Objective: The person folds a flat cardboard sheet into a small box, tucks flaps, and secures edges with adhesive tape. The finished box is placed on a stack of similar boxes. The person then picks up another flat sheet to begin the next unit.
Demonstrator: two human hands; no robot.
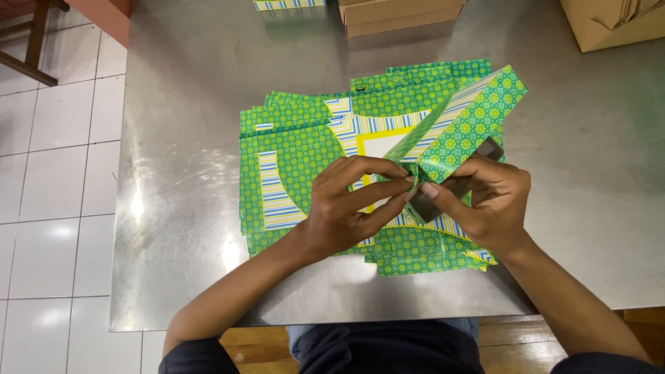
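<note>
Both hands meet over the steel worktop [187, 104]. The left hand [346, 208] and right hand [485, 201] have their fingers [388, 185] closed on a green patterned carton [471, 125], which rises beyond the fingertips, above a stack of flat cartons [291, 152] beneath them.

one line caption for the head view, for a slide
Both hands fold a green patterned box blank above a stack of flat blanks.

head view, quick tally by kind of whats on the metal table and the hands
green patterned carton being folded: 1
pile of flat green patterned cartons: 1, sheets too overlapped to count
brown cardboard boxes: 2
striped box at the table's far edge: 1
hands, left hand, right hand: 2
total: 7
</note>
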